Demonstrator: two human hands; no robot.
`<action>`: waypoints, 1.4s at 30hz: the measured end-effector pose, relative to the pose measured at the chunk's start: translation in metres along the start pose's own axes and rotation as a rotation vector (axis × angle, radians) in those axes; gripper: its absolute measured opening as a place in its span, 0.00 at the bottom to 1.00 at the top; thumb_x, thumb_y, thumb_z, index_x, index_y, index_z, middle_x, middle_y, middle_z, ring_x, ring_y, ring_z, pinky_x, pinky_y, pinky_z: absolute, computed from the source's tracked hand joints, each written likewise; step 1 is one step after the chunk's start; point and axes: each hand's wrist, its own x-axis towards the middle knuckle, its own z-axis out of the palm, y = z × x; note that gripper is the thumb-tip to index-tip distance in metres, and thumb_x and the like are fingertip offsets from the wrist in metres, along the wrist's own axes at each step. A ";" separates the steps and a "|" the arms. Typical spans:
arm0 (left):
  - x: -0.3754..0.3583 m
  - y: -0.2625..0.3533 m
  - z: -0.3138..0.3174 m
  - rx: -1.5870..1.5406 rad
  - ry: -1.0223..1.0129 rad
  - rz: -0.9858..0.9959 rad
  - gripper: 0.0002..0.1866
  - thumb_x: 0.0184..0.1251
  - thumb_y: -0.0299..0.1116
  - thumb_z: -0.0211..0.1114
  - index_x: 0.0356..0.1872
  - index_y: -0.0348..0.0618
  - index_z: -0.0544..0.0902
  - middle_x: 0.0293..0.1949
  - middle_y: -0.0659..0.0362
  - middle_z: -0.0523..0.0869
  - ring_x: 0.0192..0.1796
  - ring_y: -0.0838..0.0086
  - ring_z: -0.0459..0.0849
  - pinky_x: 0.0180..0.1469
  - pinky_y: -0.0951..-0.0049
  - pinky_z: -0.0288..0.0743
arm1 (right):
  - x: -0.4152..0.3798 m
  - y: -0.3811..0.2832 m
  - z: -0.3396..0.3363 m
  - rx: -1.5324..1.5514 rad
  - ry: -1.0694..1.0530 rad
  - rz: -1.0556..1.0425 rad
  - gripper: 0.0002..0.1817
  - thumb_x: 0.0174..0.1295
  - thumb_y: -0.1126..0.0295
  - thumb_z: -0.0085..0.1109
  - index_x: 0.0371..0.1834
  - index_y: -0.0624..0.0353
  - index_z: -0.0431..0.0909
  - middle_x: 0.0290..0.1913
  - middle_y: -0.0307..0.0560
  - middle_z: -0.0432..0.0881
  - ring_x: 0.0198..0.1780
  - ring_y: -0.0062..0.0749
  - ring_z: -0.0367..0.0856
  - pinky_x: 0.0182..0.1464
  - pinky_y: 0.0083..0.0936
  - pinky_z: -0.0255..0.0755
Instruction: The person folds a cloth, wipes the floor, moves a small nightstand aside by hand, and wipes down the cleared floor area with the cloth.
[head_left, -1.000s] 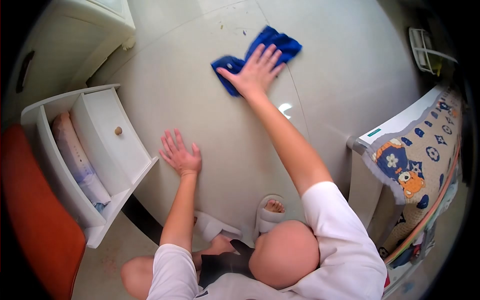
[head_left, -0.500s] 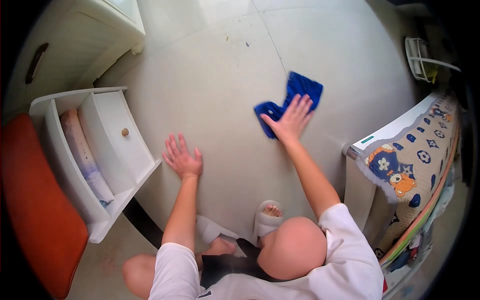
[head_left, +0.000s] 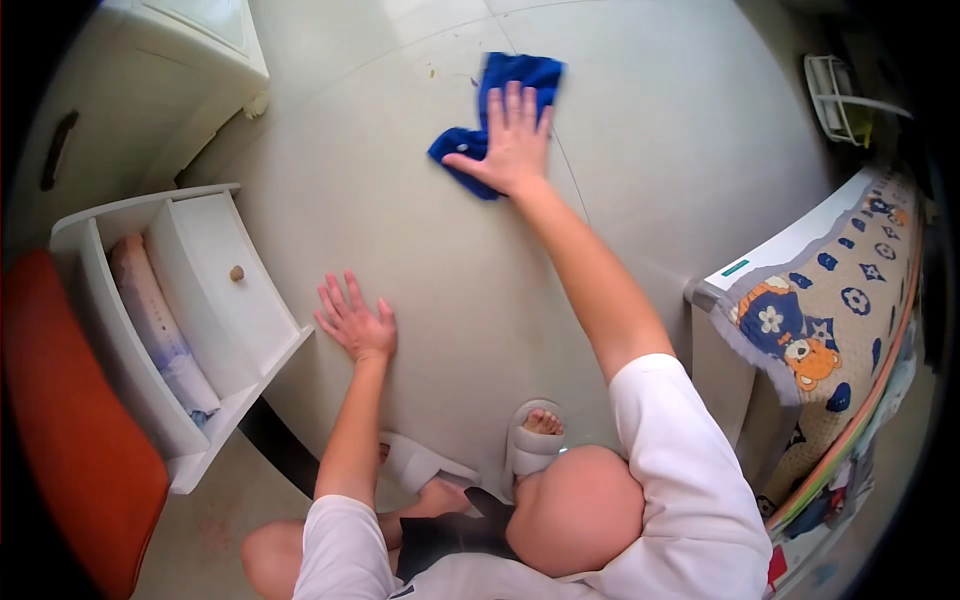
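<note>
1. The right hand (head_left: 515, 140) lies flat and open, fingers spread, pressing down on a blue cloth (head_left: 500, 110) at the far end of the tiled floor (head_left: 700, 130). It grips nothing; the palm and fingers only hold the cloth to the tile.
2. The cloth is bunched, one part under the fingers and a fold sticking out by the thumb. It sits on a grout line, just beside a few small dark specks (head_left: 433, 72) on the tile.
3. The left hand (head_left: 352, 322) is also open and empty, planted palm-down on the floor nearer the body, just beside the corner of a white bedside cabinet (head_left: 160, 330) that lies tipped with its drawer facing up.
4. The person crouches in white slippers (head_left: 535, 445), with the right arm stretched nearly straight.
5. To wipe well from here, I judge the palm should stay flat so the pressure spreads over the whole cloth, and the loose fold is better tucked under the hand so it does not drag.
6. The reach is long, so weight on the left hand looks important for balance.
7. A bed (head_left: 820, 300) with a patterned cover borders the floor on the right, and a red cushion (head_left: 70, 440) lies at the left edge.
</note>
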 end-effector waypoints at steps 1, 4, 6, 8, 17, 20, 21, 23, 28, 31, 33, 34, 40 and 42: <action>0.001 0.000 0.000 -0.001 -0.001 0.000 0.47 0.70 0.57 0.58 0.89 0.57 0.57 0.91 0.56 0.50 0.91 0.55 0.45 0.86 0.33 0.37 | 0.003 -0.009 0.001 0.035 -0.022 -0.068 0.74 0.50 0.15 0.62 0.89 0.61 0.55 0.91 0.63 0.49 0.91 0.62 0.41 0.87 0.66 0.34; 0.000 -0.001 0.002 -0.010 0.010 0.007 0.47 0.70 0.56 0.58 0.90 0.57 0.57 0.91 0.56 0.50 0.91 0.55 0.46 0.86 0.32 0.38 | -0.006 -0.027 0.000 0.153 -0.053 -0.196 0.71 0.49 0.16 0.65 0.89 0.54 0.57 0.91 0.58 0.50 0.91 0.58 0.42 0.87 0.65 0.34; -0.001 -0.004 0.004 -0.010 0.029 0.016 0.47 0.71 0.55 0.58 0.90 0.58 0.56 0.91 0.56 0.50 0.91 0.55 0.46 0.86 0.32 0.38 | -0.015 -0.032 -0.002 0.142 -0.100 -0.209 0.71 0.51 0.16 0.63 0.90 0.55 0.56 0.91 0.57 0.49 0.91 0.56 0.41 0.87 0.65 0.32; -0.001 -0.003 0.005 -0.015 0.056 0.028 0.47 0.71 0.55 0.59 0.90 0.58 0.56 0.91 0.56 0.50 0.91 0.55 0.46 0.86 0.32 0.38 | -0.027 -0.037 -0.004 0.132 -0.120 -0.199 0.70 0.54 0.16 0.60 0.90 0.59 0.55 0.91 0.58 0.47 0.92 0.56 0.39 0.87 0.65 0.31; -0.003 -0.002 0.003 -0.003 0.020 0.008 0.47 0.71 0.55 0.57 0.90 0.58 0.56 0.91 0.56 0.51 0.91 0.55 0.46 0.86 0.33 0.37 | -0.192 0.012 -0.038 0.062 -0.136 0.140 0.80 0.49 0.19 0.69 0.89 0.71 0.43 0.90 0.74 0.36 0.90 0.73 0.29 0.83 0.78 0.30; -0.003 -0.002 0.004 -0.003 0.019 0.007 0.48 0.69 0.54 0.60 0.90 0.58 0.55 0.91 0.56 0.49 0.91 0.55 0.46 0.87 0.35 0.34 | -0.282 0.029 -0.057 0.044 -0.180 0.258 0.81 0.48 0.22 0.72 0.89 0.71 0.41 0.89 0.77 0.36 0.89 0.78 0.29 0.81 0.81 0.30; -0.002 -0.001 0.004 -0.008 0.022 0.004 0.48 0.69 0.54 0.60 0.90 0.58 0.56 0.91 0.56 0.50 0.91 0.55 0.46 0.87 0.35 0.34 | -0.308 0.029 -0.061 0.047 -0.176 0.279 0.81 0.47 0.22 0.74 0.89 0.71 0.40 0.89 0.78 0.35 0.89 0.79 0.29 0.81 0.82 0.30; -0.004 0.001 0.003 -0.017 0.024 0.000 0.48 0.69 0.54 0.60 0.90 0.57 0.56 0.91 0.55 0.50 0.91 0.54 0.46 0.87 0.35 0.34 | -0.339 0.022 -0.062 0.027 -0.177 0.257 0.82 0.46 0.23 0.75 0.89 0.70 0.39 0.89 0.79 0.35 0.89 0.80 0.30 0.80 0.83 0.31; -0.003 0.002 0.001 -0.013 0.019 -0.003 0.47 0.71 0.54 0.58 0.90 0.56 0.56 0.91 0.56 0.51 0.91 0.55 0.46 0.87 0.35 0.35 | -0.319 -0.001 -0.048 0.011 -0.169 0.234 0.71 0.58 0.26 0.68 0.88 0.71 0.46 0.89 0.79 0.40 0.89 0.79 0.34 0.80 0.82 0.34; -0.002 0.003 0.002 -0.024 0.027 -0.008 0.46 0.72 0.54 0.57 0.90 0.56 0.56 0.91 0.56 0.51 0.91 0.55 0.47 0.87 0.34 0.36 | -0.265 -0.025 -0.037 0.036 -0.179 0.204 0.65 0.63 0.27 0.64 0.87 0.72 0.54 0.88 0.79 0.44 0.89 0.78 0.38 0.81 0.81 0.35; -0.002 0.000 0.002 -0.022 0.033 -0.009 0.46 0.72 0.54 0.57 0.90 0.56 0.56 0.91 0.56 0.51 0.91 0.55 0.47 0.87 0.34 0.36 | -0.215 -0.044 -0.019 0.049 -0.112 0.201 0.64 0.63 0.27 0.63 0.87 0.71 0.55 0.89 0.77 0.45 0.89 0.76 0.38 0.81 0.80 0.34; -0.002 0.000 0.002 -0.021 0.036 -0.007 0.46 0.72 0.55 0.57 0.90 0.57 0.56 0.91 0.56 0.51 0.91 0.55 0.47 0.87 0.34 0.36 | -0.187 -0.054 -0.012 0.045 -0.096 0.196 0.63 0.64 0.27 0.62 0.87 0.70 0.55 0.89 0.76 0.45 0.89 0.75 0.38 0.81 0.80 0.34; -0.002 0.000 0.001 -0.019 0.014 -0.020 0.48 0.69 0.55 0.60 0.90 0.58 0.56 0.91 0.58 0.51 0.91 0.56 0.46 0.87 0.36 0.35 | -0.055 -0.091 0.014 0.057 -0.042 0.186 0.62 0.68 0.24 0.53 0.88 0.68 0.54 0.90 0.73 0.43 0.90 0.72 0.34 0.83 0.78 0.30; -0.003 0.001 0.001 -0.017 -0.010 -0.029 0.49 0.67 0.54 0.61 0.90 0.59 0.57 0.91 0.58 0.51 0.91 0.57 0.46 0.87 0.38 0.34 | -0.053 -0.090 0.014 0.062 -0.058 0.172 0.63 0.67 0.24 0.54 0.88 0.69 0.53 0.90 0.73 0.42 0.90 0.73 0.32 0.83 0.77 0.29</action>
